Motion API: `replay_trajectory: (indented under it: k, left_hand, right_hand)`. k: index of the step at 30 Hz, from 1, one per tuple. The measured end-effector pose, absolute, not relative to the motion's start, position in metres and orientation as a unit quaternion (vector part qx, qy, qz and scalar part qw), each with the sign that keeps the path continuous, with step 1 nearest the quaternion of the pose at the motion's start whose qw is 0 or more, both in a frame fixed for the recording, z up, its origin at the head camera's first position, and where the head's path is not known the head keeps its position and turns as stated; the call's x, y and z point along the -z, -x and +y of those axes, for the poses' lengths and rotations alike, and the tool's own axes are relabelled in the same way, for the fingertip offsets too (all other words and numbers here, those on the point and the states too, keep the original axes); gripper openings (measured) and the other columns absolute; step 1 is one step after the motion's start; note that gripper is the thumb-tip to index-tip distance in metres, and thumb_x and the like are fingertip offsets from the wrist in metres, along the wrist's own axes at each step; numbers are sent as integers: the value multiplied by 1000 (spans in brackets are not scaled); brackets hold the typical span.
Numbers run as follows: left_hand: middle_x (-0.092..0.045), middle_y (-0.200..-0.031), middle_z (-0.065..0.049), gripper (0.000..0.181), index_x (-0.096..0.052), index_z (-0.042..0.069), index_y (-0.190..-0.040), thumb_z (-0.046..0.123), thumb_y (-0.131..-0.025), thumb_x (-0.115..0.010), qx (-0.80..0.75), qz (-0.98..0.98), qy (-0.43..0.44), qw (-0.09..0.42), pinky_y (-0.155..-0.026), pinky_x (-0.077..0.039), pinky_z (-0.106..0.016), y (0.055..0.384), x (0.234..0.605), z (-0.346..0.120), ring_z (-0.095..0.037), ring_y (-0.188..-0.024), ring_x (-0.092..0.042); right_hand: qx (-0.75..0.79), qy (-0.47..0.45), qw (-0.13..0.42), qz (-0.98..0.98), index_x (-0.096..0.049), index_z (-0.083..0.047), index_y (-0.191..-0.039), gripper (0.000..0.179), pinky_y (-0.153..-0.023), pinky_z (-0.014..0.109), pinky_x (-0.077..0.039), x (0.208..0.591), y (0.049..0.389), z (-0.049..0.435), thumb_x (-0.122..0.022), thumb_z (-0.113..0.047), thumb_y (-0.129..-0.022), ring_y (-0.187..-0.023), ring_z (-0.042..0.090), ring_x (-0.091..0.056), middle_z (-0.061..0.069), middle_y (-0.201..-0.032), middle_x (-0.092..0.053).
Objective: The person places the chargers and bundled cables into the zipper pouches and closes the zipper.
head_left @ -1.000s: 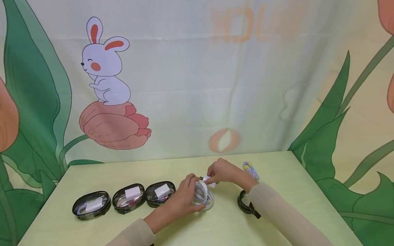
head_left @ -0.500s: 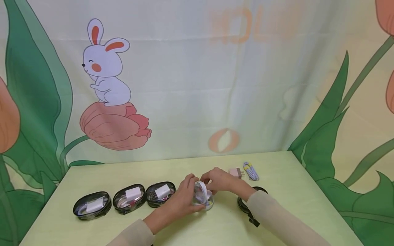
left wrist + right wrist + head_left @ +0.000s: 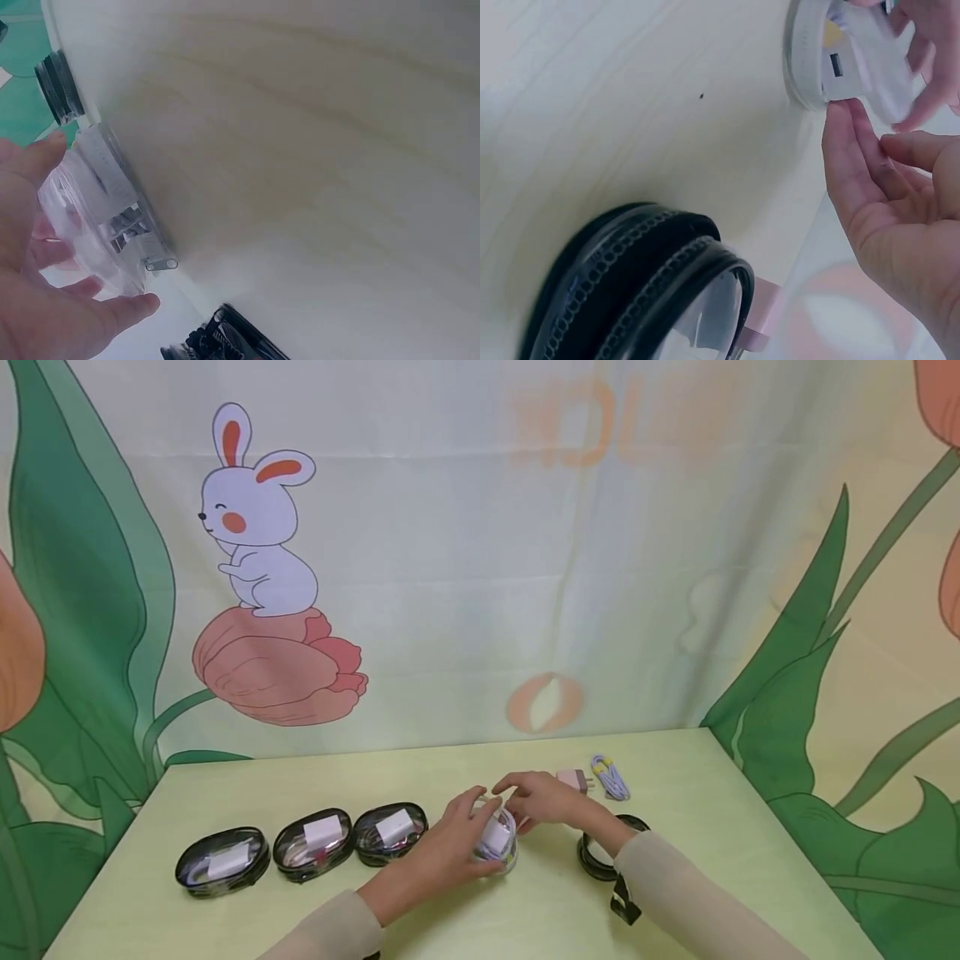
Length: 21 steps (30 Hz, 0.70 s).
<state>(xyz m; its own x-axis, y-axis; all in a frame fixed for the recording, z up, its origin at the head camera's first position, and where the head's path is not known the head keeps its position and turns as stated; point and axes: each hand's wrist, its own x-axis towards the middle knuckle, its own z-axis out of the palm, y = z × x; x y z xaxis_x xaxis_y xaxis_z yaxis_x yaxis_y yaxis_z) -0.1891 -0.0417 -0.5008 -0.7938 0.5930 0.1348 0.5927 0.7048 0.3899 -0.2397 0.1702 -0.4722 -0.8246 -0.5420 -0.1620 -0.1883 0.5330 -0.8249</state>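
Note:
A small clear zip case with white trim (image 3: 512,858) stands near the middle of the table, its lid partly raised. Inside lie a white charger (image 3: 495,837) and a coiled cable, partly covered. My left hand (image 3: 442,843) holds the case from its left, fingers at the lid and thumb at the near side. In the left wrist view, the fingers curl round the clear case (image 3: 94,199). My right hand (image 3: 543,799) is at the case's right side. In the right wrist view, its straight fingertips touch the case edge by the charger's port, the thumb apart.
Three black-trimmed clear cases (image 3: 223,860) with chargers inside stand in a row to the left. A black-trimmed case (image 3: 596,858) sits beneath my right forearm. Behind it are a pink charger (image 3: 570,779) and a bundled lilac cable (image 3: 612,778) near the table's back.
My right hand has moved down and left, and the white charger it pinched now lies in the case, released. My left fingers have shifted over the lid. The pink charger has come into sight.

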Motion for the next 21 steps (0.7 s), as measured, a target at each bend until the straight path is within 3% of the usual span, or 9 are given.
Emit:
replay_trajectory:
  k: [10, 14, 18, 21]
  left_hand:
    - [-28, -157, -14, 87, -29, 19, -162, 52, -92, -71, -170, 915, -358, 75, -102, -48, -50, 204, 489, -46, -38, -145, -26]
    - [-32, -158, -12, 77, -33, 17, -160, 32, -96, -72, -148, 890, -419, 100, -109, -44, -49, 209, 465, -62, -34, -146, -27]
    - [-38, -157, -8, 68, -45, 16, -151, 12, -90, -75, -76, 867, -487, 69, -106, -47, -40, 211, 460, -69, -29, -144, -34]
    - [-38, -157, -8, 71, -46, 17, -151, 4, -87, -74, -33, 854, -516, 51, -103, -49, -37, 211, 467, -67, -29, -142, -37]
  right_hand:
    - [464, 168, 208, 845, -50, 2, -142, 37, -75, 41, -62, 475, 238, 171, -51, -4, -105, -91, 30, -72, 19, -123, -64]
    - [426, 192, 192, 863, -55, 2, -136, 34, -75, 40, -61, 472, 237, 175, -55, -5, -103, -97, 35, -70, 19, -123, -65]
    - [411, 201, 188, 869, -56, 4, -135, 33, -76, 40, -61, 469, 235, 182, -55, -2, -103, -99, 37, -70, 21, -121, -65]
    - [399, 204, 187, 874, -56, 4, -135, 33, -76, 39, -61, 470, 235, 184, -54, -2, -103, -99, 35, -70, 21, -121, -65]
